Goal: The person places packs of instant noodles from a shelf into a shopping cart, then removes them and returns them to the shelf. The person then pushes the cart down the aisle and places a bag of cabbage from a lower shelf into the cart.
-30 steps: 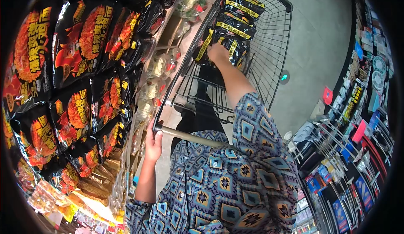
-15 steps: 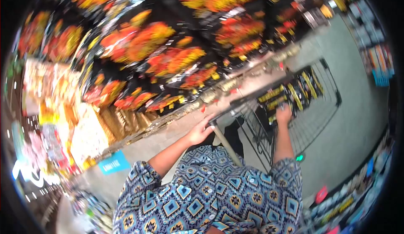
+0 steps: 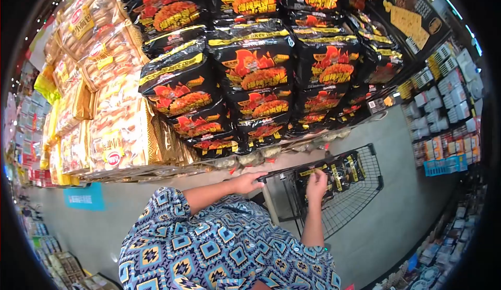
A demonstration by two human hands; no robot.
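Note:
My left hand [image 3: 247,183] is closed round the left end of the shopping cart's handle [image 3: 271,203]. Over the wire basket of the shopping cart [image 3: 348,206] is my right hand [image 3: 316,185], its fingers bent and close together. It is right at the black and yellow packets [image 3: 338,178] lying in the cart's far part. Whether one of those packets is between its fingers cannot be made out.
Ahead rises a stack of black noodle-like snack packs [image 3: 255,71] with red and yellow print. Golden bread packs [image 3: 112,128] are piled to its left. Stocked shelves [image 3: 443,107] line the right side, beyond the grey floor [image 3: 386,212]. A blue sign [image 3: 84,196] is at lower left.
My view has turned and steadied, so the cart and both hands appear further left and lower. My left hand stays on the handle; my right hand remains at the packets in the cart.

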